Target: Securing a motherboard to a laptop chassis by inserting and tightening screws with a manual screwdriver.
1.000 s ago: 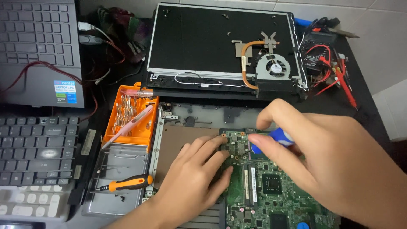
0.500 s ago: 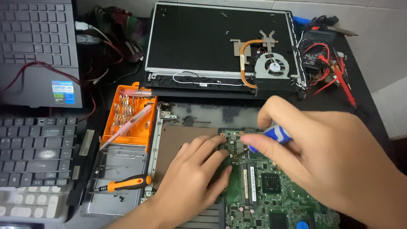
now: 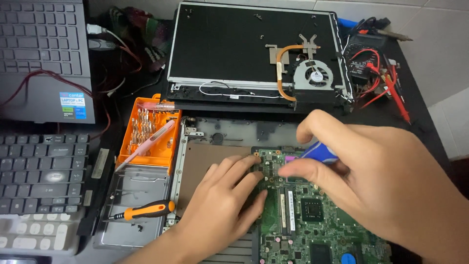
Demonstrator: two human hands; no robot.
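left hand [image 3: 222, 205] lies flat, fingers spread open, pressing on the left edge of the green motherboard [image 3: 312, 220] at lower centre of the frame. right hand [image 3: 381, 181] at right, fingers pinched closed around a blue tube [image 3: 320, 151], its tip over the board's upper edge. orange screwdriver [image 3: 144, 211] lies lower left; orange bit case [image 3: 149, 134] just above it; cooling fan [image 3: 312, 76] rests on the black panel [image 3: 220, 44], upper centre.
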